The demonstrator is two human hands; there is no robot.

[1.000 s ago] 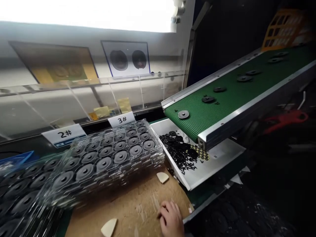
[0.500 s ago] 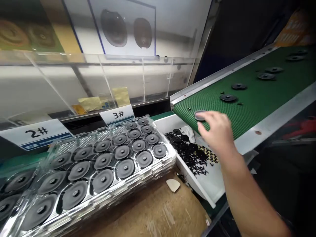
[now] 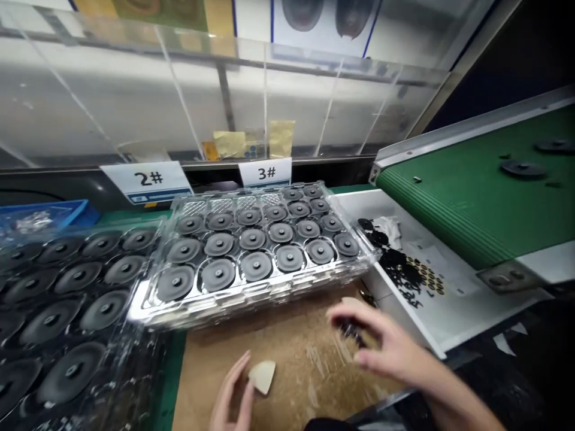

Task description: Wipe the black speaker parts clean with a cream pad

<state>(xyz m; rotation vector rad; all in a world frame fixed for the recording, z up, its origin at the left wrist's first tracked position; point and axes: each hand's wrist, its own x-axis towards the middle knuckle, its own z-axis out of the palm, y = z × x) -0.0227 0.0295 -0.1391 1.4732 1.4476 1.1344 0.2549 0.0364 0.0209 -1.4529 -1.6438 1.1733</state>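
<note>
My right hand (image 3: 386, 347) hovers low over the brown work board (image 3: 296, 359), its fingers closed round a black disc (image 3: 351, 329); the hand is motion-blurred. My left hand (image 3: 231, 398) lies at the board's near edge, its fingers stretched out and touching a cream wedge-shaped piece (image 3: 263, 376). Just beyond both hands sits a clear plastic tray (image 3: 251, 306) whose pockets hold several black discs.
A second clear tray stack of discs (image 3: 67, 299) lies at the left. A white bin (image 3: 453, 305) with small black parts (image 3: 398, 266) stands under the end of the green conveyor belt (image 3: 467, 203), which carries more discs (image 3: 523, 169). Labels 2# (image 3: 146, 179) and 3# (image 3: 267, 172) stand behind.
My right hand took a disc off the belt's end and came down to the board with it. My left hand has come into view beside the wedge. The view has dropped and swung left.
</note>
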